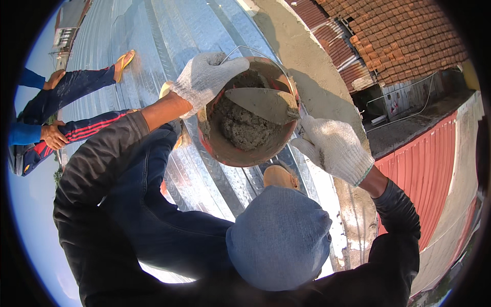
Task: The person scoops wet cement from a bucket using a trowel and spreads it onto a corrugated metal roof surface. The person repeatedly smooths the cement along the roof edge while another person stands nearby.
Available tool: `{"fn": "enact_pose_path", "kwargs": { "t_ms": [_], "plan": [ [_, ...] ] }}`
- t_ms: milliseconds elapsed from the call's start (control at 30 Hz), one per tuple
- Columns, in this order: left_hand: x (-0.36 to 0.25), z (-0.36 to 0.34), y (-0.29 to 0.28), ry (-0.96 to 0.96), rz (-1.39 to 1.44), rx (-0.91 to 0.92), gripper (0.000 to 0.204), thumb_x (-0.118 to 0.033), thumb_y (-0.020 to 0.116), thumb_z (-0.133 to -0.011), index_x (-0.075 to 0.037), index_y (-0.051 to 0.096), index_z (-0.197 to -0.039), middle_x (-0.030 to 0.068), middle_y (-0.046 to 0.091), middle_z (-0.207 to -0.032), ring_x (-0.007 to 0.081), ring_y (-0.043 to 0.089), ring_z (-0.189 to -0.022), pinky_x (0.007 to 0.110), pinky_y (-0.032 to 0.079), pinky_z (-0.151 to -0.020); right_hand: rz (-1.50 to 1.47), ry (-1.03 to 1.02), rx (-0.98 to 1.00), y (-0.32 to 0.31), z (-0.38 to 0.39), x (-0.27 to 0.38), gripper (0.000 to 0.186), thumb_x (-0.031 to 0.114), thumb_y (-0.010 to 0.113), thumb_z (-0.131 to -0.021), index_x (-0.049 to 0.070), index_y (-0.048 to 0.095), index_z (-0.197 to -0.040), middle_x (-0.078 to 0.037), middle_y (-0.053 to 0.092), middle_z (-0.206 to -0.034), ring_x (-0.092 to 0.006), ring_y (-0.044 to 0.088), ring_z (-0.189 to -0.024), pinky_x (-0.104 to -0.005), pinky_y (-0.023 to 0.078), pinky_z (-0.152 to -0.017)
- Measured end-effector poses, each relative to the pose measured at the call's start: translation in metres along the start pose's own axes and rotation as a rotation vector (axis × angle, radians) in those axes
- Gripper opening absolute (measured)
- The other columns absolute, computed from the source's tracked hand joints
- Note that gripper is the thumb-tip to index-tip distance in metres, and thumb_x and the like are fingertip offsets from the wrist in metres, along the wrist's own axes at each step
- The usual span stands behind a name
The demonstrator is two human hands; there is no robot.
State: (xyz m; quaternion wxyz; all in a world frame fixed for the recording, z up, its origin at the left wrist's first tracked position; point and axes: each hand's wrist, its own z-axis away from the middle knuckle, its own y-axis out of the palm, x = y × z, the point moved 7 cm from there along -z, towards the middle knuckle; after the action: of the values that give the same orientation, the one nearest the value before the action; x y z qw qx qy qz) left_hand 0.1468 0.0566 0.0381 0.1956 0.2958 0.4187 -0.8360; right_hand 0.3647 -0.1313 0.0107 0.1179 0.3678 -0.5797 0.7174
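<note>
My left hand [207, 77], in a white knit glove, grips the rim of a round reddish bucket [230, 151] holding wet grey mortar [243, 125]. My right hand [332, 146], also gloved, holds the handle of a steel trowel [261, 102], whose blade lies across the bucket's mouth above the mortar. The bucket's wire handle [250, 49] arcs over its far side. My knees in blue jeans [279, 235] are below the bucket, over a corrugated metal roof [169, 36].
Another person sits at the left on the roof, legs in dark blue trousers [71, 89] with a yellow sandal [124, 60]. A grey cement ridge strip [312, 71] runs along the roof's right edge. Red tile [404, 36] and red sheet roofs [427, 169] lie lower at the right.
</note>
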Motion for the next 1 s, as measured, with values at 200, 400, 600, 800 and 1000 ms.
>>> {"fn": "enact_pose_path", "kwargs": {
  "t_ms": [200, 400, 600, 800, 1000],
  "plan": [
    [0.017, -0.051, -0.019, 0.008, -0.063, 0.189, 0.055, -0.054, 0.08, -0.096, 0.0, 0.082, -0.103, 0.0054, 0.076, -0.09, 0.0128, 0.07, -0.081, 0.033, 0.058, -0.073, -0.385, 0.228, -0.086, 0.004, 0.001, -0.04, 0.041, 0.033, 0.083, -0.098, 0.004, 0.07, -0.124, -0.017, 0.069, -0.088, -0.0316, 0.068, -0.078, -0.0421, 0.057, -0.074],
    [0.032, -0.109, -0.107, 0.059, -0.037, 0.181, 0.052, -0.052, 0.076, -0.101, -0.001, 0.081, -0.115, 0.0033, 0.076, -0.101, 0.0088, 0.068, -0.092, 0.031, 0.058, -0.08, -0.427, 0.46, -0.072, -0.012, -0.032, -0.022, 0.036, 0.034, 0.08, -0.102, 0.004, 0.073, -0.121, -0.012, 0.07, -0.087, -0.0209, 0.061, -0.076, -0.0379, 0.055, -0.073],
    [0.021, -0.21, -0.221, 0.169, 0.017, 0.026, 0.055, -0.054, 0.074, -0.102, -0.003, 0.079, -0.123, 0.0034, 0.076, -0.111, 0.0103, 0.068, -0.1, 0.03, 0.056, -0.091, -0.55, 0.782, -0.219, 0.002, -0.05, -0.037, 0.039, 0.04, 0.077, -0.104, 0.002, 0.073, -0.109, -0.007, 0.068, -0.081, -0.0145, 0.058, -0.072, -0.0361, 0.053, -0.068],
    [0.028, -0.311, -0.272, 0.158, -0.173, -0.011, 0.063, -0.062, 0.075, -0.098, -0.004, 0.079, -0.122, 0.0043, 0.076, -0.114, 0.0148, 0.068, -0.105, 0.033, 0.054, -0.098, -1.022, 1.072, -0.842, 0.061, -0.02, -0.065, 0.036, 0.037, 0.061, -0.111, 0.002, 0.068, -0.11, -0.004, 0.063, -0.078, -0.013, 0.061, -0.063, -0.0309, 0.053, -0.058],
    [0.025, -0.35, -0.289, 0.263, -0.096, 0.102, 0.051, -0.051, 0.074, -0.104, -0.005, 0.078, -0.126, 0.0003, 0.074, -0.113, 0.0101, 0.066, -0.102, 0.028, 0.054, -0.091, -1.281, 1.297, -1.232, 0.144, -0.001, -0.073, 0.032, 0.037, 0.058, -0.11, 0.006, 0.063, -0.107, 0.0, 0.06, -0.08, -0.0124, 0.059, -0.062, -0.0312, 0.053, -0.056]
  ]
}}
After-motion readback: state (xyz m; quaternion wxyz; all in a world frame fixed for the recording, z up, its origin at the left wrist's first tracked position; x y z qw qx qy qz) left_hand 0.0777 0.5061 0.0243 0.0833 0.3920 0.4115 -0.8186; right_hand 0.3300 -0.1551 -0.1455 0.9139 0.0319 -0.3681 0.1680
